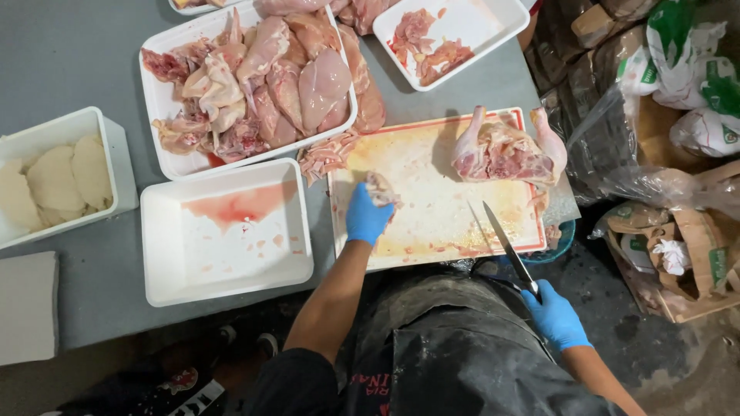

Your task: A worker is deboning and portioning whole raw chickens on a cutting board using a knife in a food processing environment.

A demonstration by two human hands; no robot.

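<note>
My left hand, in a blue glove, grips a small pale piece of raw chicken at the left side of a white cutting board with a red edge. My right hand, also gloved in blue, holds a knife by its handle, with the blade pointing up over the board's right part. A raw chicken carcass lies at the far right of the board, apart from both hands.
A white tray with pink juice sits left of the board. Behind it a tray is piled with chicken pieces. A tray of scraps stands at the back, a tub of flat pale pieces far left, and bags and boxes at the right.
</note>
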